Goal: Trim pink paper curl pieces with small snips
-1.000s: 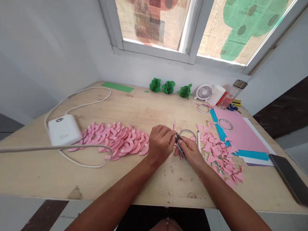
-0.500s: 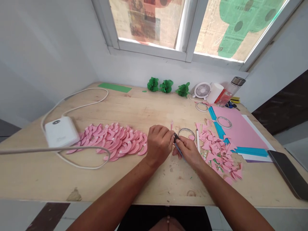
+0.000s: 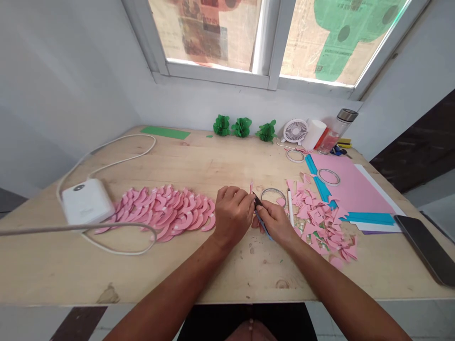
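Observation:
My left hand [image 3: 234,210] is closed, its fingers curled over a piece of pink paper [image 3: 251,186] whose narrow end sticks up past the knuckles. Against it, my right hand [image 3: 275,219] grips dark scissors [image 3: 258,201] with a blue part showing below the thumb. The tips meet the left fingers, so the exact contact is hidden. To the left of my hands lies a heap of curved pink paper pieces [image 3: 174,213] with pale patches. Pink paper scraps [image 3: 323,220] are piled at the right, beside a white pen [image 3: 290,207] and a tape roll [image 3: 273,190].
A white power bank [image 3: 87,201] with a looping cable lies left. Green paper balls [image 3: 241,127], a small fan [image 3: 295,130] and a glass bottle [image 3: 337,132] stand along the back. Pink sheets [image 3: 366,189] and a phone [image 3: 424,248] lie right.
The view has shifted slightly. My hands stay together around the pink paper, and the dark scissors have turned a little between them.

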### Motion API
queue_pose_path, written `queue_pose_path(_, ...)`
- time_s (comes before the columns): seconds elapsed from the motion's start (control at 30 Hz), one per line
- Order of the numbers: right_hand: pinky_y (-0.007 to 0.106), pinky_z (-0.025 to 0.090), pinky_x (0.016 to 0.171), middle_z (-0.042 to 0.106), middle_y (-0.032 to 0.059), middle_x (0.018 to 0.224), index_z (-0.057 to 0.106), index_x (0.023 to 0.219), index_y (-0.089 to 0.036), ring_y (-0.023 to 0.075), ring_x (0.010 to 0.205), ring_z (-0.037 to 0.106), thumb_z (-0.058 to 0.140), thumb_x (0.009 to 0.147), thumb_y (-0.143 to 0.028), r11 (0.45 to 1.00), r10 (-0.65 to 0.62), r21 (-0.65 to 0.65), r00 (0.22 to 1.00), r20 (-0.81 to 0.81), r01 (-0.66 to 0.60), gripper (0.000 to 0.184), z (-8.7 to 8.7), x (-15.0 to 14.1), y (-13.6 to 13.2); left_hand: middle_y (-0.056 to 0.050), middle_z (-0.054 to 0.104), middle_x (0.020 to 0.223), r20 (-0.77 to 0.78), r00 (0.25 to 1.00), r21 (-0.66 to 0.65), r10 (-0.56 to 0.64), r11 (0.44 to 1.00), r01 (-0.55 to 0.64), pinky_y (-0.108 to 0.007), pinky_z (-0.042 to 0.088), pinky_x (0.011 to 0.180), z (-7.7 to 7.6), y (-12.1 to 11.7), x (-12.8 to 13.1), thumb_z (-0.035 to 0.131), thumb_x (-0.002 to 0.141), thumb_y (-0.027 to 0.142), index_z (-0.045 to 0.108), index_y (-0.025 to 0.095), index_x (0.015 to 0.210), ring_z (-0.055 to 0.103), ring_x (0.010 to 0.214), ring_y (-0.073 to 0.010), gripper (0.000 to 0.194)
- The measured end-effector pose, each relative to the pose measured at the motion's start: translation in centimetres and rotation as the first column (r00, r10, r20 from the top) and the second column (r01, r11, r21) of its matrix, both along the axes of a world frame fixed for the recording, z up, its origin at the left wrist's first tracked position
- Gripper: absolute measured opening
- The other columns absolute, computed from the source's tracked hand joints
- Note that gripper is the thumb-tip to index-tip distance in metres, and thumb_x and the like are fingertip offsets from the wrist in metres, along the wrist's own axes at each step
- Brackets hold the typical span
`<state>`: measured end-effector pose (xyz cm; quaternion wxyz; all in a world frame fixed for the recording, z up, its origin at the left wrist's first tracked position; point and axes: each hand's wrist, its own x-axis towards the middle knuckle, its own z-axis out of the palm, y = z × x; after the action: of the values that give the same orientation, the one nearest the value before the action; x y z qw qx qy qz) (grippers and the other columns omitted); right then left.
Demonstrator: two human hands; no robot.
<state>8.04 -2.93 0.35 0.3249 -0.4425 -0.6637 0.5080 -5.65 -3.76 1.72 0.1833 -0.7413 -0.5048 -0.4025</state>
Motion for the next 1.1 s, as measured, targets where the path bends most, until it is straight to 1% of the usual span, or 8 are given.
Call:
queue_pose_path(0.07, 0.02, 0.039, 0.042, 0.061, -0.0008, 0.056, 0.049, 0.068, -0.018, 0.0084, 0.039, 0.049, 0.038, 0.087, -0.034, 1.0, -0.003, 0.005, 1.0, 0.008, 0.003, 0.027, 0.05, 0.04, 0.0, -0.003, 0.06, 0.063, 0.014, 1.0, 0.006, 0.002, 1.0, -0.002, -0.034, 0.037, 0.071, -0.02, -0.01, 0.05, 0.054, 0.077, 0.014, 0.062, 0.018, 0.072, 0.051, 0.069, -0.0183, 0.01)
queue_pose_path(0.2, 0.02, 0.04, 0.041, 0.062, -0.0013, 0.057, 0.051, 0.074, -0.018, 0.0088, 0.038, 0.049, 0.037, 0.087, -0.033, 1.0, -0.007, 0.021, 0.999, 0.033, 0.007, 0.024, 0.15, 0.11, -0.08, -0.002, 0.06, 0.062, 0.05, 0.998, 0.021, 0.022, 1.0, -0.023, -0.033, 0.037, 0.069, 0.0, -0.02, 0.06, 0.054, 0.076, 0.013, 0.062, 0.018, 0.072, 0.05, 0.066, -0.0174, 0.01)
queue_pose_path(0.33, 0.019, 0.041, 0.043, 0.062, -0.001, 0.057, 0.051, 0.074, -0.018, 0.0087, 0.039, 0.051, 0.037, 0.087, -0.032, 0.999, -0.014, 0.04, 0.998, 0.066, 0.012, 0.024, 0.18, 0.07, -0.19, -0.002, 0.06, 0.062, 0.064, 0.997, 0.033, 0.043, 0.998, -0.046, -0.033, 0.036, 0.068, 0.08, 0.02, 0.05, 0.055, 0.076, 0.013, 0.062, 0.018, 0.072, 0.05, 0.066, -0.0175, 0.01)
queue_pose_path(0.67, 0.018, 0.04, 0.041, 0.062, -0.0002, 0.057, 0.05, 0.072, -0.017, 0.0078, 0.038, 0.05, 0.036, 0.087, -0.033, 1.0, 0.003, 0.005, 0.999, 0.047, -0.004, 0.025, 0.23, 0.02, -0.04, -0.002, 0.06, 0.061, 0.005, 0.999, -0.004, 0.046, 0.999, -0.046, -0.034, 0.036, 0.068, -0.16, -0.12, 0.2, 0.054, 0.077, 0.015, 0.062, 0.018, 0.071, 0.05, 0.067, -0.0179, 0.011)
queue_pose_path(0.97, 0.019, 0.04, 0.041, 0.062, -0.0009, 0.056, 0.048, 0.069, -0.018, 0.0084, 0.038, 0.05, 0.036, 0.087, -0.032, 1.0, 0.0, 0.014, 0.999, 0.052, 0.0, 0.025, 0.05, 0.03, 0.03, -0.002, 0.06, 0.061, -0.006, 1.0, -0.022, 0.031, 0.999, -0.031, -0.034, 0.036, 0.068, -0.31, 0.0, 0.26, 0.053, 0.078, 0.016, 0.063, 0.018, 0.072, 0.051, 0.067, -0.0179, 0.012)
queue_pose_path(1.1, 0.02, 0.04, 0.043, 0.062, -0.001, 0.057, 0.048, 0.069, -0.018, 0.0087, 0.039, 0.051, 0.036, 0.088, -0.031, 0.999, -0.009, 0.047, 0.995, 0.095, 0.005, 0.026, 0.06, 0.07, 0.02, -0.003, 0.061, 0.062, -0.003, 1.0, -0.03, 0.024, 0.999, -0.024, -0.034, 0.036, 0.068, -0.31, -0.07, 0.29, 0.054, 0.079, 0.016, 0.063, 0.018, 0.073, 0.052, 0.068, -0.0181, 0.011)
